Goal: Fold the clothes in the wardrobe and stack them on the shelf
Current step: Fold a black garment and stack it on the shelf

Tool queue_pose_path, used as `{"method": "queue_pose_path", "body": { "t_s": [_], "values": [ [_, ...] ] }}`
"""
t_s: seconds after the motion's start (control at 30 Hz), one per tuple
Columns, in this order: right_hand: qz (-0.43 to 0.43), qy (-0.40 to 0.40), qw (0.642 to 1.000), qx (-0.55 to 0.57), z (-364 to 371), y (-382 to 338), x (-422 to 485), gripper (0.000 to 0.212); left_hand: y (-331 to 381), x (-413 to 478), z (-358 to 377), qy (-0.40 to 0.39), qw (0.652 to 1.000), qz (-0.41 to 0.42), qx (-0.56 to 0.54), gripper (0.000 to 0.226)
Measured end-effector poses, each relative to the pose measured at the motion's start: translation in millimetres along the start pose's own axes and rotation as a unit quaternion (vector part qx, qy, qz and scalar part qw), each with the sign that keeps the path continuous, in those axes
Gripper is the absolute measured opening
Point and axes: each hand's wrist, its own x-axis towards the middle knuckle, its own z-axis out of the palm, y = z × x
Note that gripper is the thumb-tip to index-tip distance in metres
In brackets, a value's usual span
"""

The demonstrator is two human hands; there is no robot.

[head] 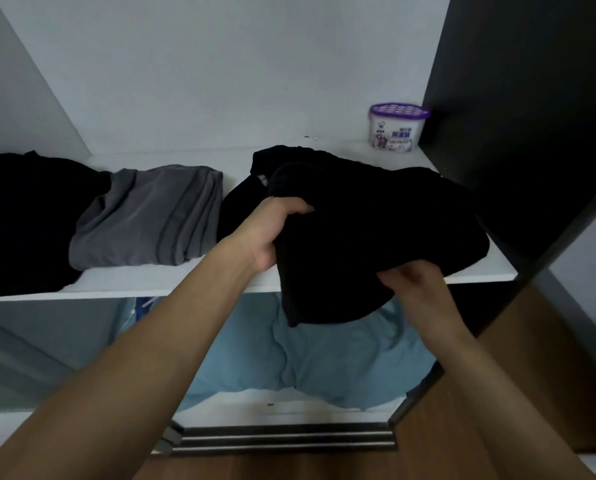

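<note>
Both hands gripping one folded black garment (365,237) at the front edge of the white wardrobe shelf (199,282). Left hand (272,233) curled over the garment's left edge, fingers (298,206) tucked into the fabric, thumb hidden beneath. Right hand (410,282) clamped on the near lower corner, fingers closed around the cloth. Most of the garment resting on the shelf between and beyond the hands, its near end hanging over the shelf lip below the right hand. Just left of the left hand, a folded grey garment (151,216), touching a second black garment (30,220) farther left. Beyond the right hand, at the back corner, a white dehumidifier tub (395,131) with purple perforated lid. Below both forearms, light blue fabric (324,358) bunched in the lower compartment.
</note>
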Motion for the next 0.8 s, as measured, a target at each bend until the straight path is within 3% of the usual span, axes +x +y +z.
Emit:
{"method": "queue_pose_path", "body": {
  "t_s": [0.07,0.13,0.2,0.27,0.37,0.53,0.7,0.8],
  "values": [
    [0.027,0.017,0.996,0.078,3,-7,-19,0.011,-7,-31,-10,-0.02,1.0,-0.02,0.002,0.008],
    [0.06,-0.035,0.982,0.177,16,-12,-44,0.015,-15,-64,-23,-0.044,0.998,-0.033,-0.008,0.009],
    [0.104,-0.098,0.955,0.259,40,-14,-77,0.034,-27,-100,-41,-0.075,0.997,-0.032,-0.013,0.01],
    [0.131,-0.139,0.938,0.289,69,-11,-113,0.048,-44,-135,-63,-0.088,0.996,-0.03,-0.013,0.012],
    [0.157,-0.165,0.934,0.276,121,-3,-171,0.047,-78,-183,-101,-0.085,0.995,-0.043,-0.021,0.021],
    [0.206,-0.077,0.97,0.103,175,6,-254,0.023,-137,-255,-179,-0.029,0.991,-0.083,-0.097,0.032],
    [0.273,0.053,0.931,0.238,167,-11,-287,0.017,-188,-313,-245,0.092,0.976,-0.15,-0.131,0.03],
    [0.247,0.086,0.916,0.303,154,-17,-289,0.012,-211,-336,-267,0.155,0.965,-0.173,-0.121,0.028]
  ]
}}
